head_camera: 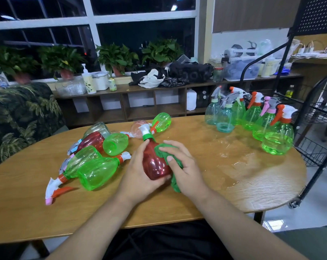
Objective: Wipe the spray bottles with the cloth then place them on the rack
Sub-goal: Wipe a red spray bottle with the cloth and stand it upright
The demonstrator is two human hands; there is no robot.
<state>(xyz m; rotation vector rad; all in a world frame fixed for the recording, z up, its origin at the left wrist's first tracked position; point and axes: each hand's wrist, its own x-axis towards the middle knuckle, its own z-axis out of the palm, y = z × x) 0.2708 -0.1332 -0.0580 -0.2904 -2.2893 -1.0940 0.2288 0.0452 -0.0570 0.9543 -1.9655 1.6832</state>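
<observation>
My left hand (138, 175) grips a red spray bottle (156, 164) with a green collar and white head, held over the middle of the wooden table (196, 199). My right hand (181, 166) holds a green cloth (170, 158) pressed against the bottle's right side. Several green, red and clear spray bottles (97, 166) lie on their sides in a heap to the left. Several green and teal bottles (252, 117) stand upright at the table's far right. A black wire rack (318, 128) stands just beyond the right edge.
Wet patches (239, 158) glisten on the table's right half. A leaf-patterned chair (22, 117) sits at the far left. Behind the table a low shelf (140, 102) carries plants, bags and containers under the window.
</observation>
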